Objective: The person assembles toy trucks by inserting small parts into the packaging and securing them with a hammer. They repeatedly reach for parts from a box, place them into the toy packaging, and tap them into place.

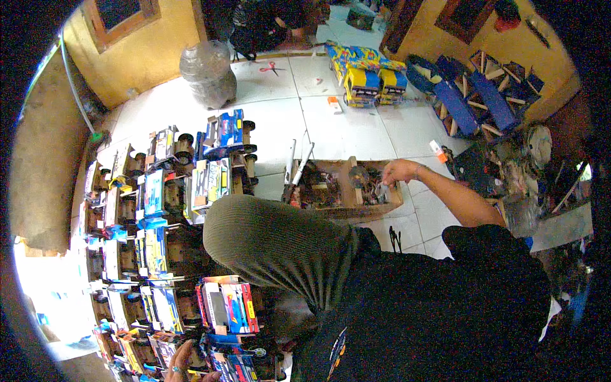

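My left hand (183, 368) comes in at the lower edge with its fingers apart and a ring on one finger. It rests among colourful cardboard toy trucks (226, 307) and holds nothing that I can see. My right hand is out of view. Close in front of me a person in an olive knit cap (273, 242) and black shirt (439, 305) bends forward. That person's hand (398, 172) reaches into a shallow wooden tray (347, 210) of small parts on the white tiled floor.
Rows of toy trucks (159, 197) fill the floor on the left. Two yellow and blue trucks (375, 83) stand at the back beside blue wooden frames (474, 99). A clear plastic jug (207, 73), red scissors (272, 66) and another seated person (267, 25) are further back.
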A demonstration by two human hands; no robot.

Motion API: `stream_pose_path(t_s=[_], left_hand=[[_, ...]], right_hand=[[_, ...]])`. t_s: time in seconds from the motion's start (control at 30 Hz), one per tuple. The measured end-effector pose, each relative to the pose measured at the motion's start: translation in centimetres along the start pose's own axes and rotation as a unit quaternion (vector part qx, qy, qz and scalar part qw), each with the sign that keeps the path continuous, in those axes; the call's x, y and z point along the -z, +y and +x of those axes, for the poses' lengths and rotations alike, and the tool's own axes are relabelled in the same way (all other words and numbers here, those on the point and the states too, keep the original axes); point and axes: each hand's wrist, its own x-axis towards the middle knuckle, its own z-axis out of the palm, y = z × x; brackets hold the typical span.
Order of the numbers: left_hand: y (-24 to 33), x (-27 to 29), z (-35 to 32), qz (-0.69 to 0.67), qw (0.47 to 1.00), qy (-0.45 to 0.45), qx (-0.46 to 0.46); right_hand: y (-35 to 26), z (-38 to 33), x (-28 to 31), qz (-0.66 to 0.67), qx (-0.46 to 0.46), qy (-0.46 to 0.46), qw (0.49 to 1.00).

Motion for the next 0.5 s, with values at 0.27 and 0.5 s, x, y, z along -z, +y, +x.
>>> stream_pose_path(t_s=[0.27, 0.5], left_hand=[[-0.1, 0.2, -0.8, -0.012, 0.999, 0.025, -0.026], [2.3, 1.2, -0.4, 0.057, 0.981, 0.088, -0.163]], right_hand=[[-5.9, -8.5, 7.7, 0.186, 0.088, -0.045, 0.978], [-22.8, -16.9, 10.3, 0.103, 0.3, -0.081, 0.945]])
